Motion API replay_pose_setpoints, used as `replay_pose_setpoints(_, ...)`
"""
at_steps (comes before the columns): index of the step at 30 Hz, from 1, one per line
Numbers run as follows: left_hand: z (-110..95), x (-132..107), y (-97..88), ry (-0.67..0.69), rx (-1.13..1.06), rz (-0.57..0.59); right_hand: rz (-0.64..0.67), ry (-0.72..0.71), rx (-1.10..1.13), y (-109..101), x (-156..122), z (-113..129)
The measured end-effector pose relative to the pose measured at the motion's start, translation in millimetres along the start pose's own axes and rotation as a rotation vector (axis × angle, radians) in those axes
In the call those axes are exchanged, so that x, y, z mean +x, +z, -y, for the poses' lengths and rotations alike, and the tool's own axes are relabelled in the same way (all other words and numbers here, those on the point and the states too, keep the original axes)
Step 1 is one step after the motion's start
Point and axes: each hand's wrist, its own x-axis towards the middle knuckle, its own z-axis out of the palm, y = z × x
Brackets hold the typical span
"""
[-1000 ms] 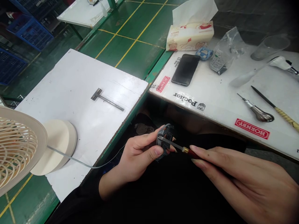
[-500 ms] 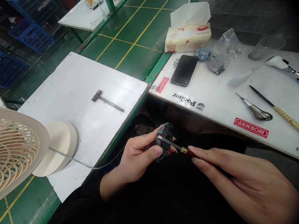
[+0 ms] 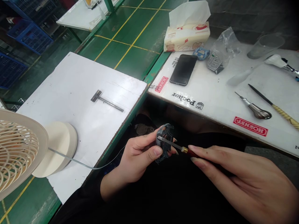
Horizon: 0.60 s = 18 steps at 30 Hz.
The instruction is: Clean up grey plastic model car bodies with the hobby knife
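The person wears a plain black long sleeve on the left arm, its cuff ending in a simple, smooth edge short of the wrist. The same deep black covers the clothing over the body and lap, matte and unpatterned, with folds hard to make out. The left hand and right hand are bare, with smooth, rounded fingernails.

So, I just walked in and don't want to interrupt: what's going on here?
The person's left hand holds a small, dark grey, hollowed part above their black-clothed lap. Their right hand holds a thin metal tool with a dark red handle, its tip at that part, apparently touching. A dark metal T-shaped tool lies on the white board at left; a black rectangular phone lies on the white printed tabletop.
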Motion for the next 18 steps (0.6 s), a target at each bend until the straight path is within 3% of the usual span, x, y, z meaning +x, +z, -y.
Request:
replay_pose_setpoints(4, -2, 6, 3.9, 0.047, -0.035, 0.021, 0.004, 0.031, -0.015, -2, -5, -7)
replay_pose_setpoints(8, 1, 13, 7.8, 0.173, -0.124, -0.093, -0.037, 0.085, 0.012, 4, -14, -5)
replay_pose_setpoints(14, 13, 17, 4.5, 0.315, 0.007, -0.168, -0.203, -0.06, 0.013, 28, -14, 13)
replay_pose_setpoints(18, 15, 18, 4.4, 0.367, 0.039, -0.164, -0.198, -0.065, -0.036, 33, -15, 15)
